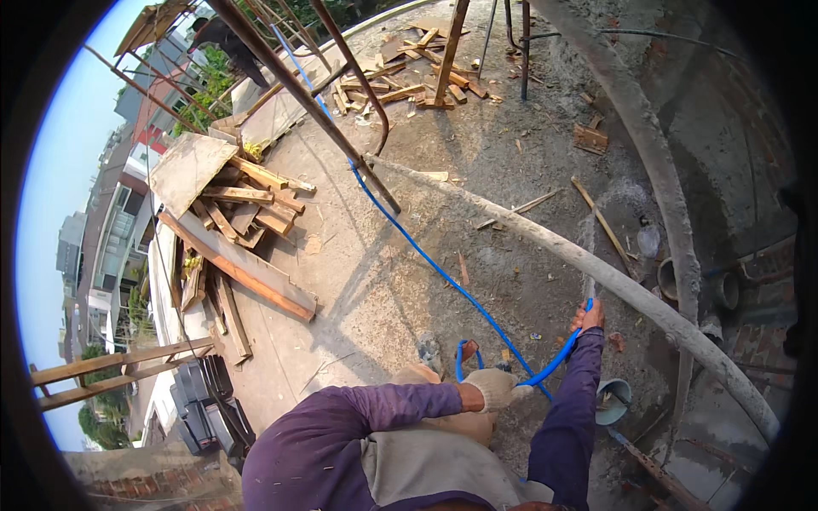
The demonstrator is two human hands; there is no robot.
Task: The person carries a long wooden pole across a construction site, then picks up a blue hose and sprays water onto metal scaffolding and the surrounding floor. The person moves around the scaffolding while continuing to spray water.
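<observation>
Gripping blue hose point(560, 359): R hand point(590, 316) w/ fingers curled; L hand point(497, 388) gloved, closed.

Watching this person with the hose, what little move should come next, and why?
Perhaps swing the blue hose slightly left with the right hand: water shoots straight ahead, while the concrete floor to the left looks paler and drier.
</observation>
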